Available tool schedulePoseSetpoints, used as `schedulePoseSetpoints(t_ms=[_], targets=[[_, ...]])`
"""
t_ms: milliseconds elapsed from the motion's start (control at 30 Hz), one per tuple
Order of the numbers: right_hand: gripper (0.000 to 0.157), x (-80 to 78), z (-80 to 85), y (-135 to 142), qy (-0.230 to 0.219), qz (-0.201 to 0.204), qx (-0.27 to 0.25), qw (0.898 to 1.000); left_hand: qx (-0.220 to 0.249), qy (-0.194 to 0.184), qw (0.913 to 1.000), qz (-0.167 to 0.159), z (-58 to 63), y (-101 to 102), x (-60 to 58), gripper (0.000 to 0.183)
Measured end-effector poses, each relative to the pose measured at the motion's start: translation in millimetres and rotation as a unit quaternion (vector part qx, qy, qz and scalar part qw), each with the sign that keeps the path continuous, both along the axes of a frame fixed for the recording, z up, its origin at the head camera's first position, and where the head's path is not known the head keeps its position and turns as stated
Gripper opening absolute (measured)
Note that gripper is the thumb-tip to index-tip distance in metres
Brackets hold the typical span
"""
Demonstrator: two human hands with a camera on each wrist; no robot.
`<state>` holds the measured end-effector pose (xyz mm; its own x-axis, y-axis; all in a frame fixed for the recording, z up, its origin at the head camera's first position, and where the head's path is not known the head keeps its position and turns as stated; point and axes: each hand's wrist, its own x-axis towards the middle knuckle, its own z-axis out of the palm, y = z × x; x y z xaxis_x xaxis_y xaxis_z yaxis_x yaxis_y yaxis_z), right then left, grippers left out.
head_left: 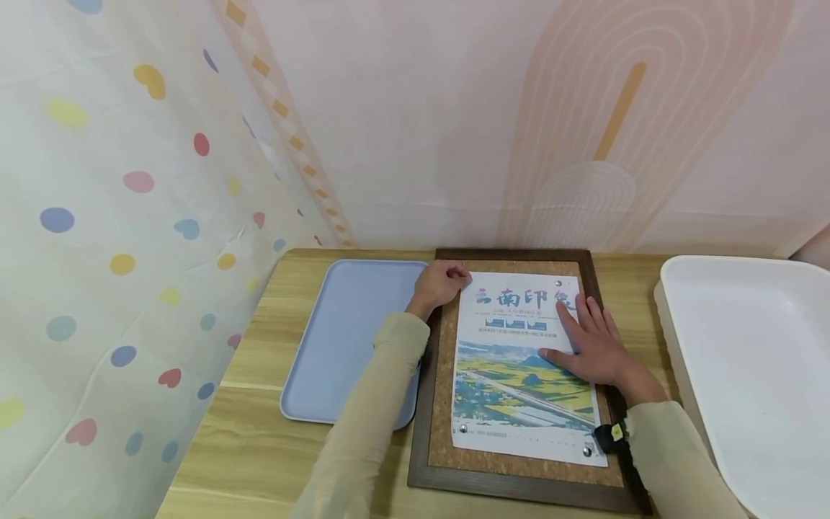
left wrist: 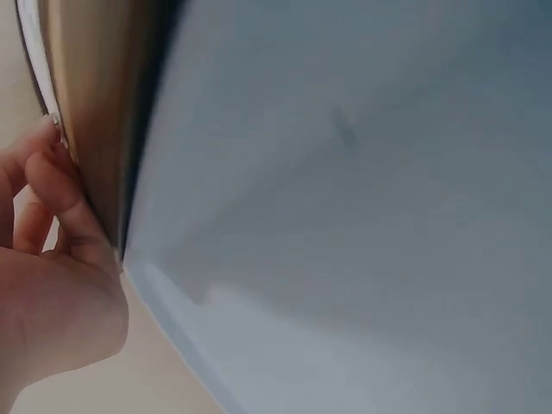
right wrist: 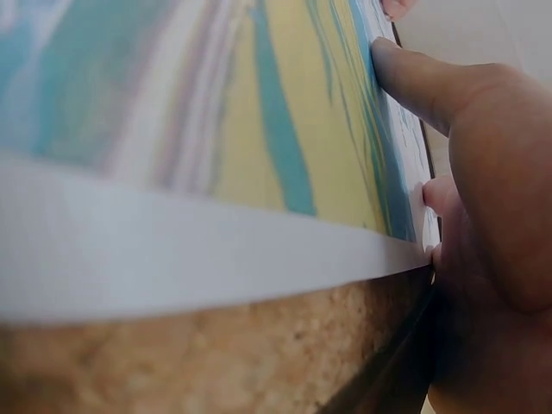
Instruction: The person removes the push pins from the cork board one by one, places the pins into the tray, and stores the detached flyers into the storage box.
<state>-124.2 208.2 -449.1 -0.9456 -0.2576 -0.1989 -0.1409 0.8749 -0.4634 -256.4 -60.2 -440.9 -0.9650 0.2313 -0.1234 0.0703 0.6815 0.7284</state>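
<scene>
here, hands (head_left: 586,349) touch the poster (head_left: 519,386); pins (head_left: 586,452) stud it.

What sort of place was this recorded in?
Probably a small indoor tabletop workspace, perhaps staged for recording: a wrinkled polka-dot backdrop stands beside a wood-grain table, where a framed corkboard lies between a blue tray and a white tub.

Fine print (head_left: 517,332) on poster (head_left: 512,389) illegible, white tray (head_left: 765,375) partly out of frame.
</scene>
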Motion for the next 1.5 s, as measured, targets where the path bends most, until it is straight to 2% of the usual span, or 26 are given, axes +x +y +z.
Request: schedulePoseSetpoints(t_ms=[200,433,833,1167,1500], targets=[[0.097,1.1,-0.2,-1.1,-0.001,-0.004,0.011,1.0,0.015,-0.038,0.9991,0.007,3.6,0.7,-0.8,0.009],[0.089,1.9,0.7,-2.3,0.011,-0.004,0.0,1.0,0.0,-0.038,0.9992,0.017,5.8,3.7,-1.4,0.008],[0.085,1.8,-2.8,-2.3,0.015,-0.005,-0.002,1.0,-0.006,-0.05,0.9984,0.025,5.9,4.5,-3.0,0.008],[0.086,1.4,-3.6,-1.5,0.017,-0.002,-0.002,1.0,0.002,-0.065,0.9978,0.01,6.6,2.9,-1.6,0.009],[0.087,-2.0,-5.6,-1.5,0.017,-0.004,0.004,1.0,0.041,-0.077,0.9962,0.001,4.8,0.8,-2.7,0.007]])
